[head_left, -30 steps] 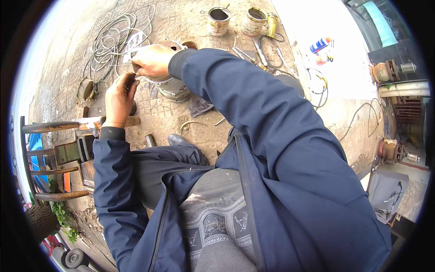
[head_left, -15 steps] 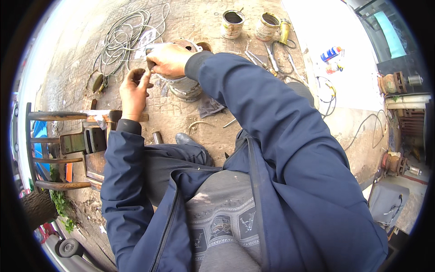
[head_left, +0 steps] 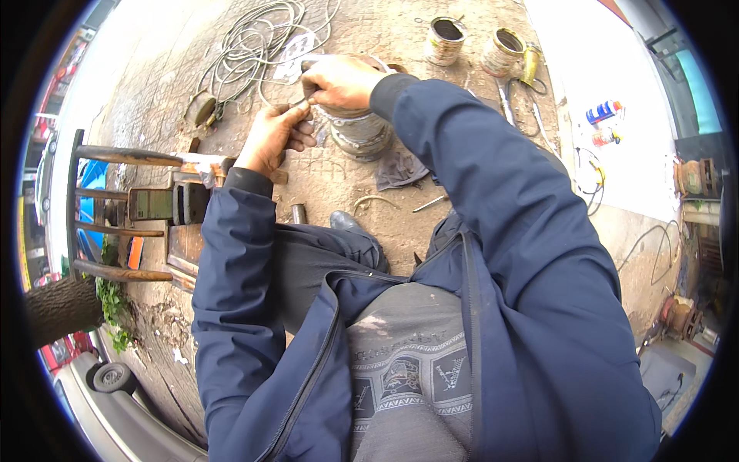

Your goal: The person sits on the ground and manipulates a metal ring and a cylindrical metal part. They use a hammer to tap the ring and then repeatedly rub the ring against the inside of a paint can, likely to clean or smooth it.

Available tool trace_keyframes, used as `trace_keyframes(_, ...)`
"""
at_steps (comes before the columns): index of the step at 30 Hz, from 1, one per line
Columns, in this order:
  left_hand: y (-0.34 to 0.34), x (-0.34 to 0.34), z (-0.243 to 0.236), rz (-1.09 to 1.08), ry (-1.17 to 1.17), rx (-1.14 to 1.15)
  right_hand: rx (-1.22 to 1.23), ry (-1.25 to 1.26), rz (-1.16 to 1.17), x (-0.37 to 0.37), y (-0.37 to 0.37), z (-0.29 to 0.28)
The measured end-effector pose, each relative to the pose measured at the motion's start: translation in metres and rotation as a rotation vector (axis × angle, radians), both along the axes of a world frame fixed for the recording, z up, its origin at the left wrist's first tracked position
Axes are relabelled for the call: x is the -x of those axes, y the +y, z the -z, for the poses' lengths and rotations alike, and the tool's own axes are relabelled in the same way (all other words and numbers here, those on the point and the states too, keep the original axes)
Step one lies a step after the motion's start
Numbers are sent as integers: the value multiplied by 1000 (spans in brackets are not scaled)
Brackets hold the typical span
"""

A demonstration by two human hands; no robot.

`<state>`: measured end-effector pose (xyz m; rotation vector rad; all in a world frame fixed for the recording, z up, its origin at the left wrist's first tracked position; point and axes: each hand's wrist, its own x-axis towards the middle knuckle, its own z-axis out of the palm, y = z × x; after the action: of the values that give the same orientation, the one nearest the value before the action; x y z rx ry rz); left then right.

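Note:
A grimy cylindrical metal housing [head_left: 359,132] stands on the ground in front of me, its top largely hidden by my right hand. My right hand [head_left: 344,82] is closed over that top, gripping a small object at its left side that I cannot make out. Just below and left of it, my left hand [head_left: 275,136] has thumb and forefinger pinched on a thin piece I cannot identify, with the other fingers curled. A dark rag [head_left: 399,168] lies beside the housing's base.
Two cans [head_left: 443,46] stand at the back, with tools [head_left: 508,108] nearby. A coiled cable [head_left: 242,58] lies at back left. A wooden chair [head_left: 115,266] with a dark case [head_left: 191,202] is left. Spray cans [head_left: 603,114] lie right; a parked car [head_left: 131,408] is lower left.
The whole scene has shifted rightward and slightly up in the view. My left hand has risen slightly toward my right hand, and its fingers have changed position; my right hand stays on the housing.

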<state>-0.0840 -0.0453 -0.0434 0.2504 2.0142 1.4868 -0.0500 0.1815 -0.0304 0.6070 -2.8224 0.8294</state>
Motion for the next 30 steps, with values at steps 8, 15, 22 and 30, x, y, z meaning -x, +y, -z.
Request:
trace_keyframes(8, 0, -10, 2, 213, 1060, 267, 50, -82, 9, 11, 8, 1)
trace_keyframes(15, -12, 9, -9, 453, 1632, 430, -32, -51, -8, 14, 6, 2)
trace_keyframes(22, -4, 7, -8, 446, 1526, 366, -106, -137, 12, 12, 0, -3)
trace_keyframes(30, 12, 8, 10, -19, 425, -39, 264, 172, 262, -28, 78, -84)
